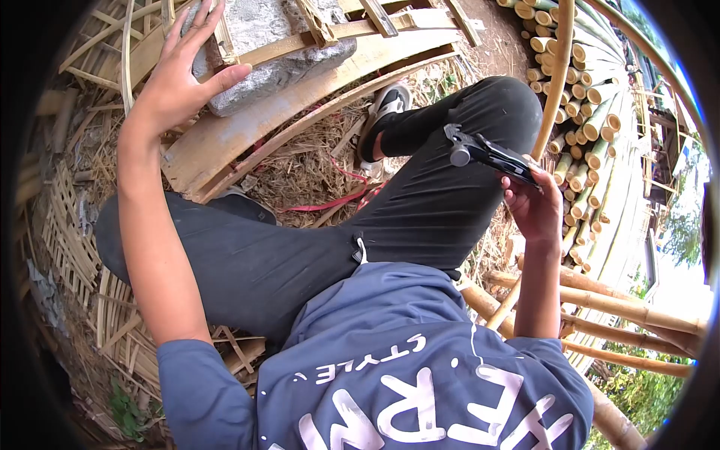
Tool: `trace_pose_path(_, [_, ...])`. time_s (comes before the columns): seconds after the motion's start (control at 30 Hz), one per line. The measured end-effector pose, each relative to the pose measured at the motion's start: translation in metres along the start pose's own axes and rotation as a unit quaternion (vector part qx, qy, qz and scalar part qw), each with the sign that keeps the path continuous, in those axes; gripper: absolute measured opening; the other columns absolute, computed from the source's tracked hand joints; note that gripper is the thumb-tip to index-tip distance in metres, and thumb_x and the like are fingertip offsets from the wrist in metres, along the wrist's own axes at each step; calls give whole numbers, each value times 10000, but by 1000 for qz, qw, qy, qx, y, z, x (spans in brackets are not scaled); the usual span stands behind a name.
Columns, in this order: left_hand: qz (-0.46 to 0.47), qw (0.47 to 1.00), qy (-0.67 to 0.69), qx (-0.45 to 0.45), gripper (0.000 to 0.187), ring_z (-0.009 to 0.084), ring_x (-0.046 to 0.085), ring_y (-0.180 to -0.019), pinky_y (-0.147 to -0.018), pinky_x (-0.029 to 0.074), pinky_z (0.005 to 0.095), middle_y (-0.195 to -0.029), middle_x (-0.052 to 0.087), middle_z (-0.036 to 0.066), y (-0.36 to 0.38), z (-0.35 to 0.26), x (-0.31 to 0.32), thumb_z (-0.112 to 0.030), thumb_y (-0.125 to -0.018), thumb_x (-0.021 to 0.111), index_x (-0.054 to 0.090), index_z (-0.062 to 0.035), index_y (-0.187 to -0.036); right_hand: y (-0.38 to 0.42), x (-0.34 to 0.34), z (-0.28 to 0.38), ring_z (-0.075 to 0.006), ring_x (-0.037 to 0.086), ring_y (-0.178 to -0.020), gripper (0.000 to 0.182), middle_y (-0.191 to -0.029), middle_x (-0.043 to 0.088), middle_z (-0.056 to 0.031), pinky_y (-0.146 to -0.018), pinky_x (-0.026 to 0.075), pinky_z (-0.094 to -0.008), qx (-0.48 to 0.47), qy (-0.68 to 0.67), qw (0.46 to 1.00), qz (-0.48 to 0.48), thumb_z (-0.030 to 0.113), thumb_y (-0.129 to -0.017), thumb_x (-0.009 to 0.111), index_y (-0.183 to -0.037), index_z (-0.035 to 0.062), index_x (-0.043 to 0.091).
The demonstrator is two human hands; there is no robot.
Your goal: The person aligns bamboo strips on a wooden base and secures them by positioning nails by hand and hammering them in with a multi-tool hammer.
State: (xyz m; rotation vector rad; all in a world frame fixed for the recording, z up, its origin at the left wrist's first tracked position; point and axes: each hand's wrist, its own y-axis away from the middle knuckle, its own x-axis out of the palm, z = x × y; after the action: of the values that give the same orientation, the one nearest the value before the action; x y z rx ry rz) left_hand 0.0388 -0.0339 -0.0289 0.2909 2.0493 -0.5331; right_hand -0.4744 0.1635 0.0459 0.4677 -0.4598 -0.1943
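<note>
- While the right hand (534, 201) holds a hammer (491, 154) by its dark handle, its grip is closed, fingers curled round the end; the metal head points away from the hand, above the right leg (457, 172) near the knee.
- Where the left hand (174, 84) reaches out, its grip is open and holds nothing, thumb spread from the fingers; it is beside the split bamboo strips (281, 51) and the grey block (262, 84); whether it touches either, I cannot tell.
- Strips cross over the block; the block sits by a curved wooden board (225, 141).
- Below the board, dry straw (300, 176) covers the ground; a red strap (322, 206) lies there, near a shoe (390, 105).
- Cut bamboo poles (596, 124) are stacked beyond the right hand; woven bamboo (71, 232) lies beyond the left forearm.
</note>
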Motion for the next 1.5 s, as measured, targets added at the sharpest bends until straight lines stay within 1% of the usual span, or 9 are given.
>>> trace_pose_path(0.17, [2,1000,-1,-2,973,291,108,-1600,-1287,134,501,-1706,266,58,0,2,0,-633,-834,744,340,-238,-1626,-19,28,-40,-261,652,-980,391,-1177,639,-339,-770,633,-292,86,-285,947,121,169,-1000,555,-1297,-86,553])
trace_pose_path(0.3, [4,1000,1,2,995,296,104,-1600,-1286,130,508,-1706,265,62,0,4,1,-670,-822,736,338,-240,-1626,-31,67,-61,-124,525,-853,384,-1017,563,-182,-566,537,-177,177,-452,853,193,141,-1025,510,-1212,-194,517])
trace_pose_path(0.6, [-5,1000,3,10,992,300,124,-1596,-1285,135,501,-1703,268,81,-1,5,2,-683,-825,727,361,-213,-1617,-45,94,-94,-77,493,-682,355,-863,533,-82,-443,468,-184,272,-525,778,211,189,-1076,488,-1249,-118,530])
trace_pose_path(0.67, [47,998,-27,-31,924,402,243,-1538,-1249,225,508,-1604,342,260,-2,-28,-21,-567,-857,751,407,-67,-1554,-45,94,-99,-78,492,-668,376,-857,548,-85,-445,468,-184,276,-532,772,212,194,-1079,484,-1270,-126,533])
trace_pose_path(0.77, [87,994,-5,-68,1121,429,96,-1560,-1262,160,501,-1641,181,332,-4,-29,-25,-640,-799,778,294,-14,-1593,-46,93,-105,-72,492,-668,416,-854,548,-84,-445,469,-188,284,-543,757,226,226,-1088,478,-1307,-123,537])
trace_pose_path(1.03, [111,986,-10,-121,1195,420,55,-1583,-1278,131,501,-1671,128,331,-6,-38,-29,-701,-780,771,262,-13,-1614,-49,87,-94,-53,482,-703,528,-926,542,-87,-488,480,-154,201,-446,808,327,371,-1109,474,-1442,-38,502])
trace_pose_path(1.23, [111,986,-57,-111,1232,430,12,-1581,-1279,116,526,-1680,102,317,-8,-33,-25,-747,-763,753,254,-13,-1617,-53,79,-72,-91,485,-689,771,-877,552,-97,-483,503,-181,83,-309,866,384,299,-1048,621,-1622,37,179])
trace_pose_path(1.4, [114,984,-60,-122,1236,435,12,-1580,-1278,111,527,-1675,99,330,-7,-35,-25,-753,-767,746,252,1,-1613,-54,98,-58,-178,558,-644,479,-856,580,-126,-556,486,-328,1,-41,954,298,185,-989,685,-1354,20,424])
trace_pose_path(1.5, [111,986,-41,-114,1232,435,24,-1579,-1278,117,517,-1671,104,337,-6,-32,-25,-743,-772,750,252,9,-1611,-61,101,-60,-154,512,-581,493,-823,539,-100,-527,445,-330,-32,72,964,255,209,-1019,639,-1393,11,386])
